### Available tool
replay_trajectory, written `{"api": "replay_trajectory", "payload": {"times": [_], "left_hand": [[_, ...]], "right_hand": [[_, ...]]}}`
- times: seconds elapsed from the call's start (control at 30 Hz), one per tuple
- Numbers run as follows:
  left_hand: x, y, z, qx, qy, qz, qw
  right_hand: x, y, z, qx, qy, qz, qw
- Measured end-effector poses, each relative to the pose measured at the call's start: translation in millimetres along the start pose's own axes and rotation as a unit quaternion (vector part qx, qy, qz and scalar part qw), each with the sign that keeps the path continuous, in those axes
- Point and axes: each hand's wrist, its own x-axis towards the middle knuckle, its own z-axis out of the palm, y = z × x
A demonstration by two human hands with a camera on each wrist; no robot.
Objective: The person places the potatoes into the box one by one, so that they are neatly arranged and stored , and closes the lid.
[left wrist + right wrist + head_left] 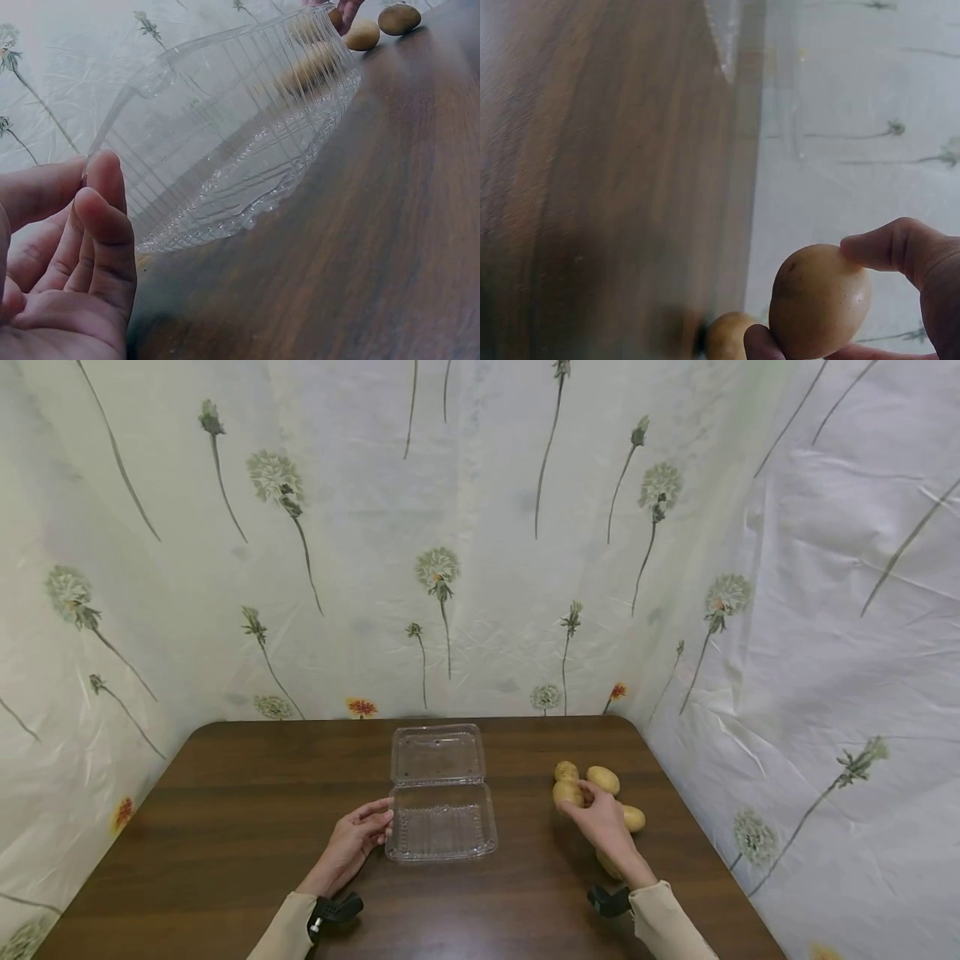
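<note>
A clear plastic clamshell container (441, 823) lies on the table with its lid (438, 755) folded back. At its left side, my left hand (351, 843) pinches the rim between thumb and fingers, as the left wrist view shows up close. Over at the right, my right hand (604, 824) grips a potato (821, 300) between thumb and fingers. Around that hand sit several other potatoes: a small one (566, 770), another (603, 779) behind, one (633, 818) at its right and one (609, 865) partly hidden under the wrist.
The brown wooden table (247, 810) has rounded far corners. Behind and beside it hangs a pale curtain (495, 568) printed with dandelions. Dark wrist cameras sit on both wrists, near the beige sleeves.
</note>
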Motion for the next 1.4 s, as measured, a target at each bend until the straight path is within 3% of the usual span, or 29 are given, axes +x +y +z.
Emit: {"api": "replay_trajectory", "payload": {"times": [0.97,1.4], "left_hand": [[-1.1,0.9,-0.5,0.002,-0.002,0.003,1.0],[-0.4,0.3,0.0,0.007,0.0,0.002,1.0]], "right_hand": [[1.2,-36.1,0.2,0.077,0.015,-0.017,0.9968],[3.3,-51.0,6.7,0.148,-0.014,-0.015,0.9888]]}}
